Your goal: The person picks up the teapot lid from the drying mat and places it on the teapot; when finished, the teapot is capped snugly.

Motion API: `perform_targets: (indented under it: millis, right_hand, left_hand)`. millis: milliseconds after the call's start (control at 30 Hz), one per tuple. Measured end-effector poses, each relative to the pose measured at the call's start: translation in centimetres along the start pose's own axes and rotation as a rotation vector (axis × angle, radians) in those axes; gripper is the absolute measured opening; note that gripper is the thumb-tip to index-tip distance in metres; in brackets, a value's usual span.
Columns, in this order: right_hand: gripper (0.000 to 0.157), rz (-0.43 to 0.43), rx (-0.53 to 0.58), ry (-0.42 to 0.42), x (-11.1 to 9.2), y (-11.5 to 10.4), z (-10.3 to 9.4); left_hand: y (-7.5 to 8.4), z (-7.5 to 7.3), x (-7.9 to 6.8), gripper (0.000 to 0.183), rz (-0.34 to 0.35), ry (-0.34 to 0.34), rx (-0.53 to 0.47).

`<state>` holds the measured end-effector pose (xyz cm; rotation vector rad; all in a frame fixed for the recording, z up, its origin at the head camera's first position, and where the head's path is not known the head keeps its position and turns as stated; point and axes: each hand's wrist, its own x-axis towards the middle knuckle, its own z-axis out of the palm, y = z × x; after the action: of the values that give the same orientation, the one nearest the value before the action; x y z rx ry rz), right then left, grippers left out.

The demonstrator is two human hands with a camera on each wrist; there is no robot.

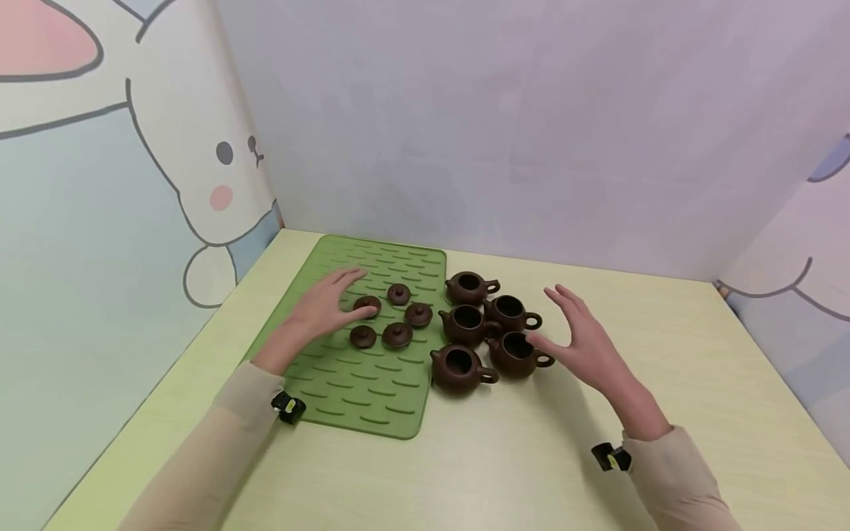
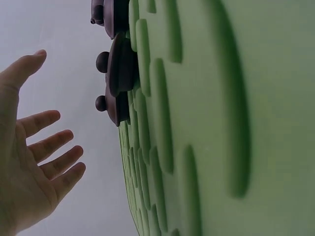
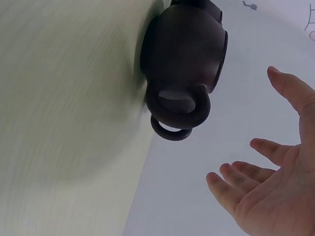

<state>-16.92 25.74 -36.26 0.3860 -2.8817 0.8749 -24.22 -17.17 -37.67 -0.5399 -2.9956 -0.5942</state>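
Several dark brown teapot lids (image 1: pixel 397 335) with round knobs lie on a green ribbed mat (image 1: pixel 345 398). My left hand (image 1: pixel 325 306) hovers over the mat beside them, fingers spread and thumb apart, holding nothing; in the left wrist view the lids (image 2: pixel 123 64) stand past its fingertips. Right of the mat, several lidless brown teapots (image 1: pixel 458 369) are grouped close together, their handles pointing right. Near the front right teapot (image 1: pixel 514 355), my right hand (image 1: pixel 587 343) is held up with spread fingers and nothing in it. The right wrist view shows that teapot's handle (image 3: pixel 179 110) close up.
A pale wooden table (image 1: pixel 505 457) carries everything. Behind it hangs a plain whitish curtain (image 1: pixel 505 133), and a wall panel with a cartoon rabbit (image 1: pixel 192 147) stands at the left. The front left teapot sits right at the mat's edge.
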Motion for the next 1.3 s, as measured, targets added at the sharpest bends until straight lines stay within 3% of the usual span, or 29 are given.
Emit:
perform_targets:
  millis: [600, 900, 1300]
  right_hand:
    - [0.078, -0.054, 0.089, -0.012, -0.8, -1.2, 1.1]
    - [0.073, -0.083, 0.132, -0.011, -1.0, -1.5, 1.6]
    - [0.068, -0.114, 0.18, -0.015, -1.3, -2.3, 1.9]
  left_hand:
    - [-0.7, 0.4, -1.4, 0.068, 0.042, -0.02, -0.066]
    - [-1.3, 0.6, -1.6, 0.054, 0.104, -0.041, -0.235]
    - [-1.7, 0.8, -1.6, 0.044, 0.081, -0.118, -0.401]
